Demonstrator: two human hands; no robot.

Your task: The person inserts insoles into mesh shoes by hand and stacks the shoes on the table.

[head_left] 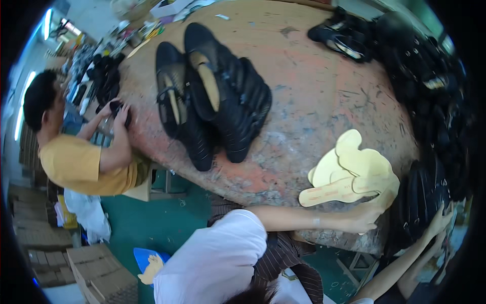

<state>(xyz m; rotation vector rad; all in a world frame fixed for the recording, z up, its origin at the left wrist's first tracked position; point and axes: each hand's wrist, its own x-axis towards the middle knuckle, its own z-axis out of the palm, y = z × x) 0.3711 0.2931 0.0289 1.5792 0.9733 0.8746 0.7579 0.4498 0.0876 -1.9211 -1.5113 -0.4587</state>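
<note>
My left arm, in a white sleeve, reaches across the table's near edge to the right. My left hand (362, 217) is closed at the right end of a fanned-out bunch of pale yellow insoles (329, 191), some of which overlap on the tabletop. Farther right, my right hand (439, 222) lies against the side of black strapped footwear (420, 195) at the table's edge. Its fingers look stretched out, and part of the hand is hard to see. A row of black shoes (202, 91) stands close together left of the middle of the table.
A large worn table (304, 86) spans the view. Black shoes (349, 43) pile up along its right side. At left a co-worker in a yellow shirt (76, 162) handles a dark shoe. Cardboard boxes (101, 268) and a blue container (144, 258) stand on the green floor.
</note>
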